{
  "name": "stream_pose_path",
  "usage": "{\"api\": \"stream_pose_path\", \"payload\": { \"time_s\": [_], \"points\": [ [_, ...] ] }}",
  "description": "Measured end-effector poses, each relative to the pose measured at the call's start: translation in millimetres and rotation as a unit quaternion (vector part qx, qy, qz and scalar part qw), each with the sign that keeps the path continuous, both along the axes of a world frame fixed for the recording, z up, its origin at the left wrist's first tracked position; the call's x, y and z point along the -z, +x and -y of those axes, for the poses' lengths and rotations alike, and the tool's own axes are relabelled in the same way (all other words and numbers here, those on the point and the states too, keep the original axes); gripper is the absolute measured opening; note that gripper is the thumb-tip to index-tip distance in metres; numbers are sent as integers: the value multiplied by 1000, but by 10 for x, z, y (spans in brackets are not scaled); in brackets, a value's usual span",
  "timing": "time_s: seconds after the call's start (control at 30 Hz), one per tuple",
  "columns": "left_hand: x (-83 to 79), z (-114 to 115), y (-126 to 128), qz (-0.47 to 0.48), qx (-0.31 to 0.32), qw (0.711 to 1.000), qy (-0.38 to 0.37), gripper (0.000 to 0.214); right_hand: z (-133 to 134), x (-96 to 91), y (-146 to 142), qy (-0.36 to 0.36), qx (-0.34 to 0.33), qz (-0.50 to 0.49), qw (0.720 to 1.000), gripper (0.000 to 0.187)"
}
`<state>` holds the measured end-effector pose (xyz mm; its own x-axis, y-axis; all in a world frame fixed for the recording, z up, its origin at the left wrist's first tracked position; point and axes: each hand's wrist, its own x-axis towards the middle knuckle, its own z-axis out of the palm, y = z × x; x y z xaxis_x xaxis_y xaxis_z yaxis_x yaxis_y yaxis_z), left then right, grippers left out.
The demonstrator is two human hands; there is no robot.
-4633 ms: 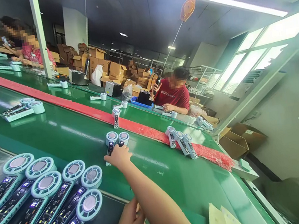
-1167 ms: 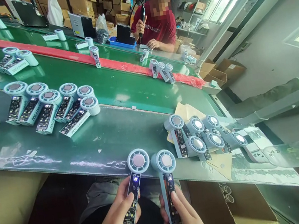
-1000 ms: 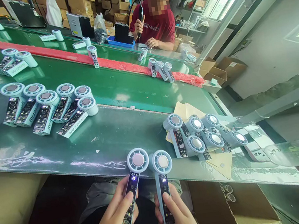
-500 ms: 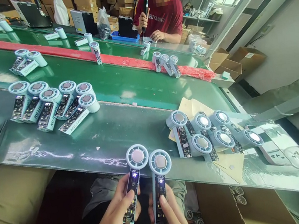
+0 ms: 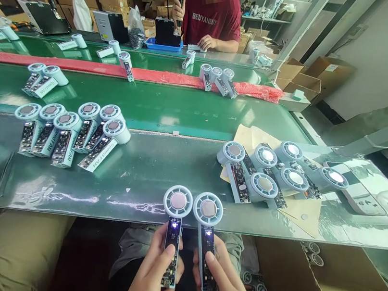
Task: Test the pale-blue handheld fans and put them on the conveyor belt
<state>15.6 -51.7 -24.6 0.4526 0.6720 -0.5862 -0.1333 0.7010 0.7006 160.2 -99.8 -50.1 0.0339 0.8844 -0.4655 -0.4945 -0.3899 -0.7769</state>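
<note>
My left hand (image 5: 160,262) is closed round the handle of a pale blue handheld fan (image 5: 178,201), its thumb pressed on the bare circuit board. A second handheld fan (image 5: 208,209) stands beside it in my right hand (image 5: 217,268), whose thumb also rests on the board. Both boards face up at me and show small lit displays, and the two round heads nearly touch. Just past the bench edge, to the right, lies a group of similar fans (image 5: 263,185) on tan paper (image 5: 246,132). Most fingertips are hidden behind the handles.
More fans (image 5: 66,121) stand at left on the green bench (image 5: 167,164). Beyond it runs a belt with a red strip (image 5: 165,79) carrying several fans. Across it sits a co-worker in a red shirt (image 5: 211,16). A cardboard box (image 5: 343,269) with fan parts is below right.
The lit figures on both fan displays have changed from 20 to what looks like 40. My hands hold nearly the same pose. The co-worker's raised hand with the tool has moved up.
</note>
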Motion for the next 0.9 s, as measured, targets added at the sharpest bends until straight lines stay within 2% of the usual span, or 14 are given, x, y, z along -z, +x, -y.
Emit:
{"api": "stream_pose_path", "payload": {
  "time_s": [0.47,0.77,0.9],
  "points": [
    [42,6,-16,15,-17,1000,12,44,-6,26,-44,32,19,-38,999,43],
    [-3,-24,-16,-3,-7,1000,-1,46,-15,-38,-6,3,-4,-8,1000,46],
    [-2,-18,-27,3,-9,1000,-5,45,-15,-16,-25,-11,12,-24,1000,45]
  ]
}}
